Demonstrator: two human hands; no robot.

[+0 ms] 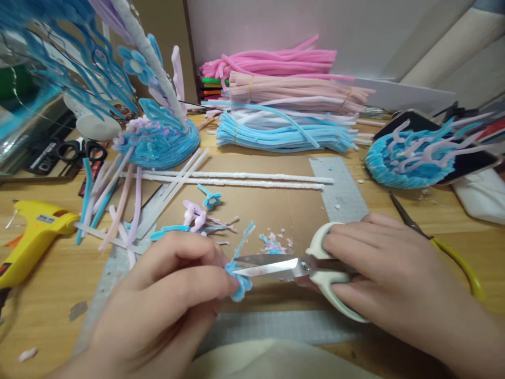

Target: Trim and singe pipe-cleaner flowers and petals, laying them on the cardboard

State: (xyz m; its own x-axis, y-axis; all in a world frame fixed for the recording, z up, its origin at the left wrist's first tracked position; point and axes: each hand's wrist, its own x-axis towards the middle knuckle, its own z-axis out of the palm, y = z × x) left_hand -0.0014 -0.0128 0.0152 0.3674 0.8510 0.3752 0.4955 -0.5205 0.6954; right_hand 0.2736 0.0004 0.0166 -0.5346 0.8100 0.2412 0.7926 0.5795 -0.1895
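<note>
My left hand (173, 292) pinches a small blue pipe-cleaner flower (239, 284) between thumb and fingers, low in the middle of the view. My right hand (386, 273) grips white-handled scissors (303, 267), fingers through the loops. The steel blades point left and their tips meet the blue flower at my left fingertips. A short blue stem sticks up from the flower. Blue and pink trimmings (272, 243) lie on the brown board just behind the blades.
A yellow glue gun (31, 237) lies at the left edge. Bundles of pink, peach, white and blue pipe cleaners (284, 105) are stacked at the back. A tall blue pipe-cleaner sculpture (158, 131) stands back left, a blue disc piece (410, 158) back right. Yellow-handled scissors (445, 247) lie right. Long white stems (236, 179) cross the board.
</note>
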